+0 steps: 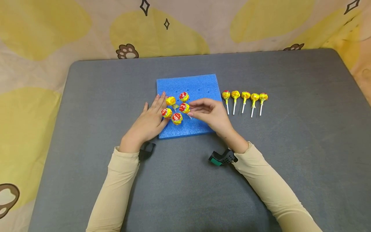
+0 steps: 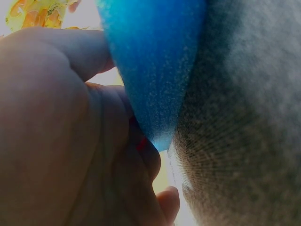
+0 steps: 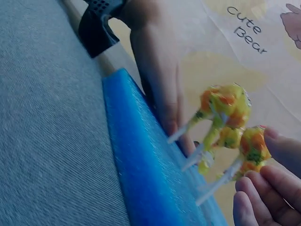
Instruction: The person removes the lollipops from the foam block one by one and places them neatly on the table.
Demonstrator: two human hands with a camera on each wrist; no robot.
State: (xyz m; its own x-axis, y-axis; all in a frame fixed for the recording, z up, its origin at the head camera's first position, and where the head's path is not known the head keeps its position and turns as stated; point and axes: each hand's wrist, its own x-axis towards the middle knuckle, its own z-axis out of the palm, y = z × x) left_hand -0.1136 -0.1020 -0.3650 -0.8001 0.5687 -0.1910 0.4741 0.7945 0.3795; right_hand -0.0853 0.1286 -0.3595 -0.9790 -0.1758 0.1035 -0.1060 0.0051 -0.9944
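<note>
Roughly half the work looks done: reading the foam block (image 1: 188, 129) as a clock with 12 at its far side, four lollipops (image 1: 176, 118) stand on it between 7 and 12 o'clock, and the right hand (image 1: 215, 117), reaching in from 4 o'clock, has its thumb and fingers closed in a pinch on a fifth lollipop (image 1: 184, 108) near the middle, though whether its stick is seated I cannot tell; the left hand (image 1: 146, 124) lies at 9 o'clock, fingers fairly straight along the foam's edge, gripping no lollipop; still left are the five lollipops in a row (image 1: 245, 95) at 3 o'clock on the surface (image 1: 313, 135), while small bare holes (image 1: 199, 91) show toward 1 o'clock
</note>
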